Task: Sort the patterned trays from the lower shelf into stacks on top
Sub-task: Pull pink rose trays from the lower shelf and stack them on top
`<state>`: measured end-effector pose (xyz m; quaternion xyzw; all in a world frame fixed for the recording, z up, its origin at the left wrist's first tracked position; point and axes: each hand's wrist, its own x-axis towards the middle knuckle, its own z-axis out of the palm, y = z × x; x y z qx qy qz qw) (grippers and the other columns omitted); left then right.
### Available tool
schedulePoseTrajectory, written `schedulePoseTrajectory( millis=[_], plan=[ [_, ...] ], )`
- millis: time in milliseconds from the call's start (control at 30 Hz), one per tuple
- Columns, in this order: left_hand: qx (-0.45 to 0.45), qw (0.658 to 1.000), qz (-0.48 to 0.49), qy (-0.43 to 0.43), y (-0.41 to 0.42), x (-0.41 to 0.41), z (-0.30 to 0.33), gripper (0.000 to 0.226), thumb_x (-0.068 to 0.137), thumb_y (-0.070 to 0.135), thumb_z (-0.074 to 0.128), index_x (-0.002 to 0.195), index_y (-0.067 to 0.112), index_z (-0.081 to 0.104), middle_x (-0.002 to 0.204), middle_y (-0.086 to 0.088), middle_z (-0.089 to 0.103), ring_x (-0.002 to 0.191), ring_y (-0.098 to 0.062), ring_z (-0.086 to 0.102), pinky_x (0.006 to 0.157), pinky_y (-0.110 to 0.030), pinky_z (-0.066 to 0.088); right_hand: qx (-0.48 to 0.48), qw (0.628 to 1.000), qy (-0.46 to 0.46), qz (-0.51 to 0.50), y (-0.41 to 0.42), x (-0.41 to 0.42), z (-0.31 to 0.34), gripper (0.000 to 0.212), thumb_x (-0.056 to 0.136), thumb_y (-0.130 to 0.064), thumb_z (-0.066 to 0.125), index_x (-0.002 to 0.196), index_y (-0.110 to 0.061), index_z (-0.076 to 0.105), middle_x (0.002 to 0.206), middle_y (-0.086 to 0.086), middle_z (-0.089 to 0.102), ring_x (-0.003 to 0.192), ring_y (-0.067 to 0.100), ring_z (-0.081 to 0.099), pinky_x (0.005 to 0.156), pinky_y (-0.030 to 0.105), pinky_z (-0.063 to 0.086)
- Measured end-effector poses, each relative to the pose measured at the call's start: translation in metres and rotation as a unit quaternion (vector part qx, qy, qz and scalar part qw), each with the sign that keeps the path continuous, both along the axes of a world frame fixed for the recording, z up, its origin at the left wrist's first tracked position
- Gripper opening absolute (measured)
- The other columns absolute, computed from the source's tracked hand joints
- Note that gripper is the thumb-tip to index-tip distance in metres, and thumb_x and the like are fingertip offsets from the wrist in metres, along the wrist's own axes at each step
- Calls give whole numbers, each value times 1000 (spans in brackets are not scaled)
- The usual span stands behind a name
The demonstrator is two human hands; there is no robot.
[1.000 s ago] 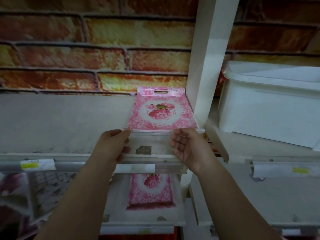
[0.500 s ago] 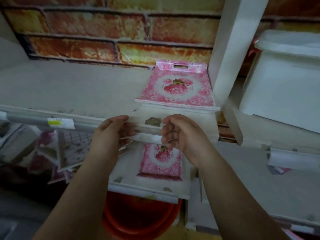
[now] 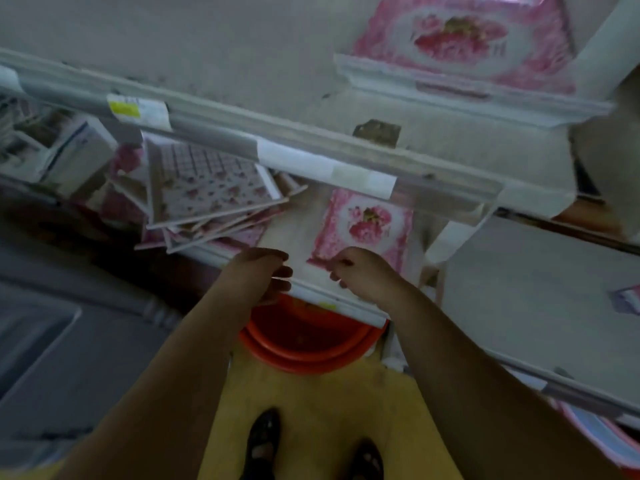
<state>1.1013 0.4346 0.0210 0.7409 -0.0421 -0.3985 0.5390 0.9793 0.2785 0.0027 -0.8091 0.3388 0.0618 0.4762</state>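
1. A white shelf unit [image 3: 242, 39] fills the view, its top board scuffed and grey.
2. Its front rail [image 3: 214, 129] carries a yellow label [image 3: 124, 108].
3. Below it lies a yellow floor [image 3: 311, 410].
4. The light is dim.

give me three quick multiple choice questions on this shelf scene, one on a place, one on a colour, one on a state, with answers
1. Where is the red tub?
A. on the top shelf
B. on the floor under the lower shelf
C. in the left hand

2. What colour is the floor?
A. yellow
B. blue
C. black

3. How does the tray pile on the lower shelf lie?
A. neatly squared
B. upright in a row
C. skewed, edges fanned out

Answers: 1 B, it sits below the shelf's front edge. 2 A, yellow shows around the shoes. 3 C, the tray edges point different ways.
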Motion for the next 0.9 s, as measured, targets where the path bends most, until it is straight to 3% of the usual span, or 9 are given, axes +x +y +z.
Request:
schedulePoseTrajectory(
  millis=[133,233,333,467,567,700,833,900],
  plan=[
    [75,990,-106,-50,-2,6,-35,17,93,15,52,87,26,63,88,-8,68,69,-22,61,58,-27,44,-105,991,75,30,-12,11,-64,38,97,-16,50,135,-16,54,137,12,56,106,25,60,85,31,48],
    [76,978,-150,-125,-2,11,-43,19,90,15,56,90,30,68,71,3,66,53,-11,56,49,-21,41,-155,982,102,34,-19,19,-95,52,93,-9,54,143,-22,46,137,14,55,96,20,59,77,26,46],
    [67,962,-192,-182,-3,20,-45,28,90,17,57,82,43,64,71,12,64,46,6,53,44,-10,41,-177,972,153,35,-20,29,-124,62,89,-5,55,147,-16,37,145,12,48,126,27,50,100,37,46],
    [72,959,-207,-178,0,34,-46,29,91,18,53,82,43,64,75,10,63,46,6,53,42,-10,40,-195,960,193,57,-19,41,-142,73,88,-3,53,152,-19,25,152,11,37,138,31,37,109,45,40],
    [75,961,-210,-164,7,45,-48,24,91,20,52,89,38,68,68,11,62,43,4,50,40,-11,38,-213,952,212,56,-21,52,-144,64,90,-4,51,150,-14,30,143,15,46,130,32,46,105,42,44],
    [92,954,-228,-170,12,63,-49,21,91,24,52,95,36,68,79,10,65,50,8,55,41,-7,38,-259,922,282,63,-20,64,-133,46,90,-14,54,136,-10,45,119,12,60,109,30,59,87,38,50],
    [75,954,-241,-162,15,79,-45,21,91,21,53,95,35,69,76,9,64,44,7,53,40,-9,37,-288,893,338,74,-14,69,-122,41,91,-14,51,131,-20,48,102,4,60,100,27,59,99,52,36],
    [67,949,-255,-173,17,85,-45,21,91,22,53,94,35,69,80,11,64,49,8,55,43,-6,38,-299,886,347,74,-12,68,-121,34,92,-14,49,125,-21,53,97,2,60,97,25,59,102,52,34]
  ],
)
